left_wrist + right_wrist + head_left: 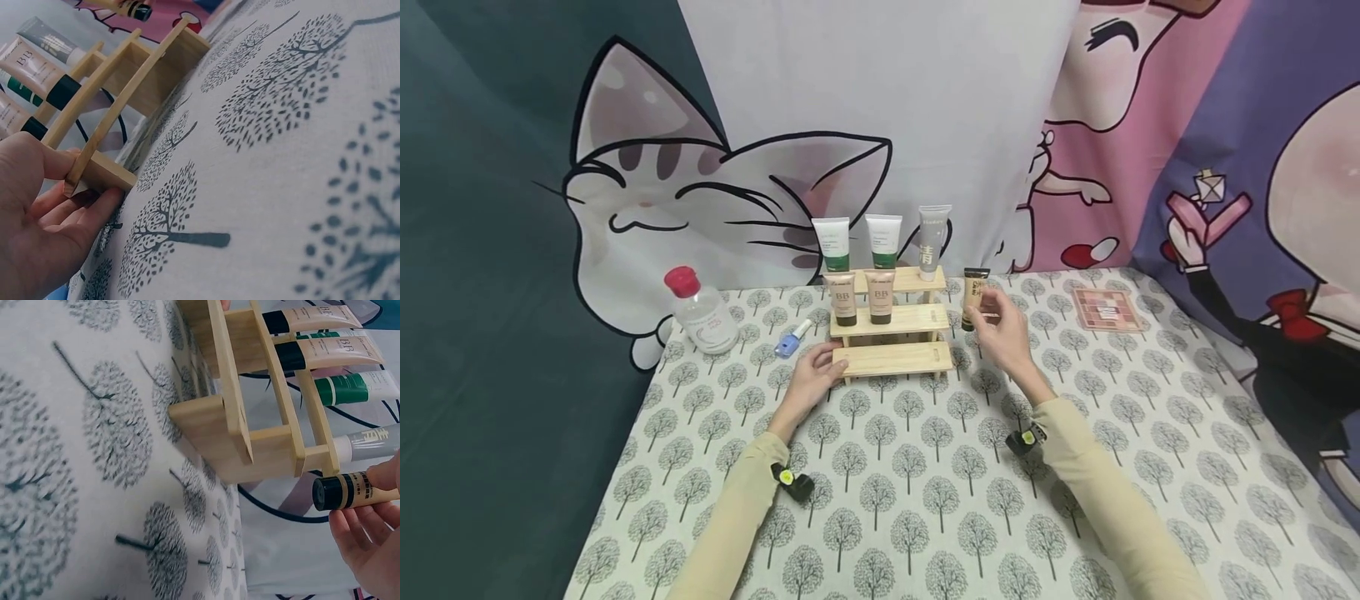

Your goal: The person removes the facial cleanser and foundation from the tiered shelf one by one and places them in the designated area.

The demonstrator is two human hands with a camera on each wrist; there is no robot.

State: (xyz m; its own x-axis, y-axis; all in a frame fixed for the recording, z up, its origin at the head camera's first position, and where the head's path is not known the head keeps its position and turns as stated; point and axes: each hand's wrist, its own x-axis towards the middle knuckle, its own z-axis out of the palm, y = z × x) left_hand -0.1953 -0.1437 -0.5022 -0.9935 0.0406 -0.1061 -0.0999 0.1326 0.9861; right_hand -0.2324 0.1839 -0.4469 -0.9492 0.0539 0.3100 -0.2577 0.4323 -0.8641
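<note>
My left hand (811, 377) pinches the left end of the bottom step of a three-step wooden rack (891, 358), thumb on top and fingers below. Beside the rack's right end, my right hand (1002, 327) holds a gold tube with a black cap (972, 296), cap downward, between thumb and fingers. Two beige BB cream tubes (845, 300) stand on the middle step. On the top step are two white-and-green tubes (883, 237) and a grey tube (933, 242). The right wrist view shows the gold tube's black cap (329, 493) close to the rack's side.
Left of the rack lies a small blue bottle with a white cap (792, 340). A clear bottle with a red cap (703, 312) stands farther left. At the right back lies a flat pink palette (1107, 310). A tree-patterned cloth (910, 500) covers the table; printed curtains hang behind.
</note>
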